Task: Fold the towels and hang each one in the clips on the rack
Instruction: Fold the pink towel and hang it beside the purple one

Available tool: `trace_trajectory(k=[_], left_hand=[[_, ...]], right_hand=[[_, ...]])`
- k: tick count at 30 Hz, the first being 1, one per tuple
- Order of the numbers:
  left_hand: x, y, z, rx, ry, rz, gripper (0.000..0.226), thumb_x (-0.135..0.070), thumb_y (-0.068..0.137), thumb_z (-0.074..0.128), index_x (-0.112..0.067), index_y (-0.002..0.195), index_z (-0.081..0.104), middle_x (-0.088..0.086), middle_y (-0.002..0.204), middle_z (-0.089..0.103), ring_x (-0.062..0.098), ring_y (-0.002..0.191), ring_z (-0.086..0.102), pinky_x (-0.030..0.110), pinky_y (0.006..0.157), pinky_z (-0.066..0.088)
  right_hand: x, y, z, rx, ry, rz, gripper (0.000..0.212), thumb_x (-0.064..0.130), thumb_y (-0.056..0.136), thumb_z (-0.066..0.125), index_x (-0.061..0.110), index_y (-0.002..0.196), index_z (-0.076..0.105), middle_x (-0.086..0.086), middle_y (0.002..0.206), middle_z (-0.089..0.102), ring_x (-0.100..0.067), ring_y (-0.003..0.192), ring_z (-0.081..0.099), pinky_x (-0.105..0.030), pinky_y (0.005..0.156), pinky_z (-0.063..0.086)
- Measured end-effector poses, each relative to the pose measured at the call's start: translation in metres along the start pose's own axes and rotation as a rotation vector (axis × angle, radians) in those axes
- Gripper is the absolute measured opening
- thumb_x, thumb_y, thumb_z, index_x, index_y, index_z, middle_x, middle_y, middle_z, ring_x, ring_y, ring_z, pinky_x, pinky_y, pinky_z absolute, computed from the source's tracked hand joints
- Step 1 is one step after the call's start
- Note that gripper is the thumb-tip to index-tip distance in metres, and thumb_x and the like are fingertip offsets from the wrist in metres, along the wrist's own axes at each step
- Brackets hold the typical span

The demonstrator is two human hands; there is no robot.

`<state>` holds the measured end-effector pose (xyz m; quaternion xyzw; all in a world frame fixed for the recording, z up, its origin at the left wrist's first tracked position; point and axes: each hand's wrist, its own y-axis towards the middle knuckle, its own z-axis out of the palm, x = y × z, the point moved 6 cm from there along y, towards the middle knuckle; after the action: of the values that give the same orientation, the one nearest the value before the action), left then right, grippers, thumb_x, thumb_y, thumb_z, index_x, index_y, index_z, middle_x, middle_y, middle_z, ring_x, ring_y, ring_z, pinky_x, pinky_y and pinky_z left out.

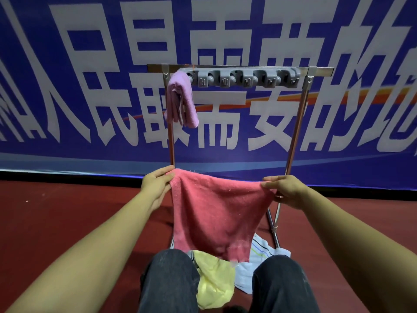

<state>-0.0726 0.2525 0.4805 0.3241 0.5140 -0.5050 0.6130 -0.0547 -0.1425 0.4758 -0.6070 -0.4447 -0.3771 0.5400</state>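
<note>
A pink-red towel [216, 213] hangs spread out in front of me, held up by its two top corners. My left hand [156, 185] pinches the left corner and my right hand [285, 190] pinches the right corner. Behind it stands a metal rack [295, 132] with a grey strip of clips [243, 77] along its top bar. A folded purple towel [181, 100] hangs from the leftmost clip; the other clips hold nothing. On the floor between my knees lie a yellow towel [214, 283] and a white striped towel [259, 256].
A blue banner with large white characters [90, 64] fills the wall behind the rack. The floor [56, 211] is dark red. My knees in dark trousers [169, 279] are at the bottom of the view, close to the rack's legs.
</note>
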Motion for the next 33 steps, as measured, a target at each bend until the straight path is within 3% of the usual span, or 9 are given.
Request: trace_trajectory(k=[2,5,10,15,18,23,27,30,33], left_hand=[[0.002,0.002,-0.005,-0.012,0.029,-0.002,0.028,0.007,0.097,0.061,-0.001,0.122,0.069,0.014,0.111,0.072,0.021,0.103,0.072,0.031,0.091,0.058],[-0.002,0.004,-0.012,-0.041,0.146,0.055,0.023,0.003,0.095,0.066,-0.004,0.117,0.072,0.009,0.103,0.074,0.017,0.094,0.072,0.026,0.081,0.059],[-0.008,0.007,-0.019,-0.041,0.245,0.136,0.017,-0.004,0.092,0.073,-0.017,0.104,0.075,0.004,0.1,0.077,0.018,0.095,0.072,0.032,0.089,0.058],[-0.009,0.005,-0.015,-0.034,0.257,0.155,0.022,-0.004,0.094,0.071,-0.01,0.115,0.074,0.003,0.102,0.076,0.015,0.096,0.072,0.029,0.086,0.058],[-0.01,0.004,-0.015,-0.033,0.305,0.177,0.025,-0.006,0.095,0.07,-0.01,0.119,0.074,0.002,0.104,0.075,0.016,0.1,0.071,0.032,0.092,0.058],[-0.012,0.009,-0.018,0.003,0.567,0.254,0.015,-0.01,0.096,0.07,-0.023,0.1,0.077,0.002,0.105,0.077,0.021,0.105,0.071,0.04,0.1,0.056],[-0.013,0.01,-0.017,0.024,0.991,0.327,0.012,-0.019,0.096,0.069,-0.018,0.102,0.079,0.001,0.101,0.079,0.02,0.095,0.072,0.036,0.092,0.057],[-0.009,0.011,-0.02,0.021,0.935,0.294,0.009,-0.019,0.096,0.07,-0.022,0.094,0.078,0.0,0.093,0.078,0.022,0.092,0.073,0.041,0.09,0.06],[-0.009,0.01,-0.022,0.012,0.842,0.246,0.018,-0.017,0.096,0.07,-0.03,0.084,0.073,-0.001,0.089,0.077,0.024,0.092,0.074,0.048,0.088,0.062]], right_hand=[[0.002,0.003,-0.001,-0.061,-0.098,-0.087,0.036,0.007,0.083,0.082,0.003,0.117,0.073,-0.014,0.11,0.071,-0.021,0.093,0.064,-0.039,0.09,0.055],[0.01,0.007,-0.006,-0.174,-0.38,-0.223,0.03,0.015,0.077,0.088,0.003,0.103,0.079,-0.009,0.097,0.076,-0.019,0.086,0.069,-0.032,0.083,0.055],[0.017,0.005,-0.003,-0.221,-0.71,-0.233,0.015,0.028,0.085,0.082,0.015,0.092,0.082,-0.001,0.089,0.069,-0.018,0.089,0.062,-0.026,0.076,0.043],[0.01,0.012,-0.004,-0.241,-0.693,-0.192,0.022,0.028,0.091,0.074,0.008,0.085,0.08,-0.013,0.084,0.075,-0.026,0.078,0.069,-0.037,0.075,0.054],[0.006,0.013,-0.007,-0.275,-0.575,-0.192,0.023,0.023,0.092,0.073,0.006,0.078,0.078,-0.01,0.067,0.069,-0.02,0.059,0.06,-0.038,0.07,0.056],[0.003,0.01,-0.013,-0.293,-0.365,-0.194,0.031,0.024,0.092,0.075,-0.004,0.081,0.077,-0.001,0.054,0.058,-0.014,0.052,0.049,-0.031,0.062,0.046],[0.001,0.009,-0.015,-0.246,-0.342,-0.188,0.028,0.029,0.092,0.075,0.003,0.082,0.08,-0.006,0.064,0.063,-0.016,0.059,0.054,-0.035,0.069,0.05],[-0.004,0.008,-0.009,-0.114,-0.271,-0.152,0.005,0.013,0.085,0.081,0.009,0.085,0.081,-0.011,0.083,0.072,-0.022,0.075,0.061,-0.038,0.075,0.055],[-0.01,0.009,-0.005,-0.048,-0.297,-0.135,0.021,-0.003,0.082,0.079,-0.004,0.103,0.075,-0.016,0.087,0.07,-0.024,0.079,0.063,-0.037,0.079,0.06]])
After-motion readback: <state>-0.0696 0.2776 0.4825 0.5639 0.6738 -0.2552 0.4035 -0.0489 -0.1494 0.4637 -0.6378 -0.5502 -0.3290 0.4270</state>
